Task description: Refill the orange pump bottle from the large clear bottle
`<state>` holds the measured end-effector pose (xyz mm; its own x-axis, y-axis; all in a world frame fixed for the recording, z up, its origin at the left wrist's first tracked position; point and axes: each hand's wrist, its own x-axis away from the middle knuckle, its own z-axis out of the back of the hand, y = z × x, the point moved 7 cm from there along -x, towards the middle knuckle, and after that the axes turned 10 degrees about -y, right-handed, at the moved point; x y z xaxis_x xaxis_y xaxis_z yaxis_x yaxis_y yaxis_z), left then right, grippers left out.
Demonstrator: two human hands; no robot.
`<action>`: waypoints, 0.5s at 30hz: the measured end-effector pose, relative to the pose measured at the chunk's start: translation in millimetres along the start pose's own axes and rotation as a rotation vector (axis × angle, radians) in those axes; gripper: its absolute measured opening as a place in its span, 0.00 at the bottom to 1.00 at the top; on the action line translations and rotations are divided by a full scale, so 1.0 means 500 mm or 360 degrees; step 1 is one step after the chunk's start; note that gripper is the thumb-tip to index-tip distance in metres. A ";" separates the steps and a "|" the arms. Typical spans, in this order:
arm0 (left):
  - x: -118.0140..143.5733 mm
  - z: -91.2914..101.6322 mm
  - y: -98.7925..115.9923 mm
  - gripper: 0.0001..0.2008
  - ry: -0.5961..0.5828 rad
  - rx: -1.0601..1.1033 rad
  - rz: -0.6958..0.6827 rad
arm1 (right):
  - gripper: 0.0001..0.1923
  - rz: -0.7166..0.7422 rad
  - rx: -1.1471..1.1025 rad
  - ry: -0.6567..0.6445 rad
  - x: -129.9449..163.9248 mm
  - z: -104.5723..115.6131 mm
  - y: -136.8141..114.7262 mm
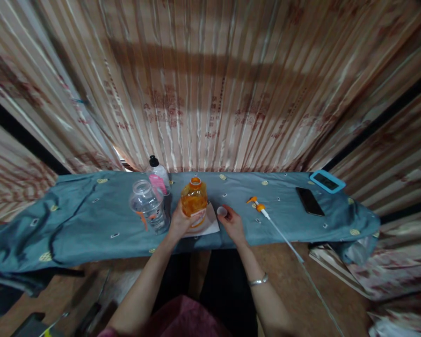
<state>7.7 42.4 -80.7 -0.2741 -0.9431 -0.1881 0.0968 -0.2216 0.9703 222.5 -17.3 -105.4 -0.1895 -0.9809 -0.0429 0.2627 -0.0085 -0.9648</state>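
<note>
My left hand (pixel 183 221) is wrapped round the lower part of an amber plastic bottle (pixel 194 199), its mouth uncovered. Bottle and hand are over a white sheet (pixel 212 223), perhaps paper. Just right of the bottle, my right hand (pixel 232 225) pinches a small whitish round cap (pixel 222 211) between thumb and fingers. Farther right lies an orange pump head (pixel 258 206) with a long pale tube (pixel 284 238) that reaches past the table's front edge. Left of my left hand stands a clear wide-bodied plastic container (pixel 145 203).
A clear bottle with black top and pink label (pixel 159 177) stands behind the container. A dark phone (pixel 309 201) and a blue-framed device (pixel 327 181) lie at the right. Blue-green patterned cloth (pixel 94 215) covers the narrow table; curtains (pixel 210 93) hang close behind.
</note>
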 end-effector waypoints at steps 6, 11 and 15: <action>0.003 0.005 -0.002 0.35 0.0042 -0.0084 0.0013 | 0.32 0.0068 0.0032 -0.0034 -0.011 -0.006 -0.031; 0.005 0.001 0.012 0.33 0.0054 -0.0056 -0.0032 | 0.25 -0.0005 0.0565 0.0022 -0.004 0.007 -0.022; 0.005 -0.001 0.012 0.33 0.0064 -0.0021 -0.0007 | 0.26 0.0016 0.0877 0.0008 0.006 0.005 -0.020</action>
<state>8.2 38.5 -75.3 -0.2358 -0.9513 -0.1984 0.1084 -0.2286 0.9675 221.8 -20.8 -95.0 -0.1887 -0.9806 -0.0540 0.7205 -0.1009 -0.6860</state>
